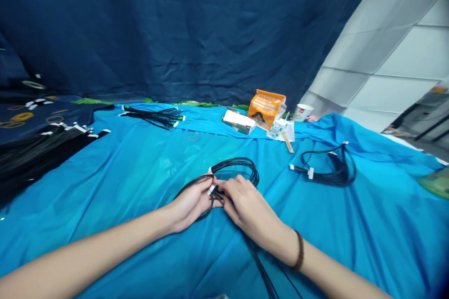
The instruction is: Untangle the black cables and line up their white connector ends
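A bundle of thin black cables with white connectors lies looped between my two hands at the middle of the blue cloth. My left hand is closed round part of it, palm up, with a white connector by the thumb. My right hand pinches the black cables just right of that connector; its fingertips are partly hidden. Loose cable ends trail from under my right hand toward the near edge. A second white connector shows above my left fingers.
To the right lies a coiled cable bundle. More cables lie at the back left, and a large pile at far left. An orange bag, a small box and a paper cup stand behind. A rubber band lies nearby.
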Available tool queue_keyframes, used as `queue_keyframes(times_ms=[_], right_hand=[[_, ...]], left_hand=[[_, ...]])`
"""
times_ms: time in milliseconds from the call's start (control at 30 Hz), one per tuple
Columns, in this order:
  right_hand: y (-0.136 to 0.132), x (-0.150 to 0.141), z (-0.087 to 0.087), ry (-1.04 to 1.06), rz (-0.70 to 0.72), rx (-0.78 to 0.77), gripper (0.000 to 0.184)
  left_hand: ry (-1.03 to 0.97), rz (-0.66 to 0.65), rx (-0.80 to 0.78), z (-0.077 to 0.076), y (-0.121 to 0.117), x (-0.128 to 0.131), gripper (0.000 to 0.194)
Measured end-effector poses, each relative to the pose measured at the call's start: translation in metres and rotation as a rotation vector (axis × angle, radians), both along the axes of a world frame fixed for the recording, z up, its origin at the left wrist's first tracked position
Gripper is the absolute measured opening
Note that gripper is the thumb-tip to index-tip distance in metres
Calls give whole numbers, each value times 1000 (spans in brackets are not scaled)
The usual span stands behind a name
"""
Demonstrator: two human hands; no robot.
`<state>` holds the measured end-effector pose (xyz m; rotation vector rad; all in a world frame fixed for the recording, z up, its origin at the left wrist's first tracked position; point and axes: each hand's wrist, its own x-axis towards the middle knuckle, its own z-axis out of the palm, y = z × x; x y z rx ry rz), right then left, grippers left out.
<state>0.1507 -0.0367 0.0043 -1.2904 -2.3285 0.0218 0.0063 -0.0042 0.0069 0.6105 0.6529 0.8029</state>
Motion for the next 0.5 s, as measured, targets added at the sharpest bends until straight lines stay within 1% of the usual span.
queue_keyframes(times_ms=[67, 100, 200, 233, 267, 300, 367, 433, 500], right_hand=[[-2, 5, 6, 184, 70, -148, 21], [-2, 8, 10, 314, 108, -269, 20], [1, 18, 21, 793, 214, -710, 18], [2, 22, 24, 945, 244, -828, 18], [4, 25, 26, 1080, 271, -905, 18], [6, 28, 28, 1194, 295, -934, 18], [7, 33, 33, 1326, 307, -887, 20], [8, 38, 38, 1362, 221, -729, 21], [8, 43, 43, 1340, 83, -512, 22]], left_hand=[[-31, -5, 9, -1, 0, -1, 16], [-40, -19, 15, -2, 0, -1, 16], [-46, -96, 37, -3, 0, 0, 16], [-46, -108, 44, -3, 1, 0, 17], [-46, -106, 51, -4, 1, -1, 17], [-45, -94, 52, -4, 3, -1, 17], [-42, -62, 38, -6, 5, -2, 16], [-46, -47, 17, -8, 8, -3, 15], [-59, -45, 11, -9, 9, -3, 14]])
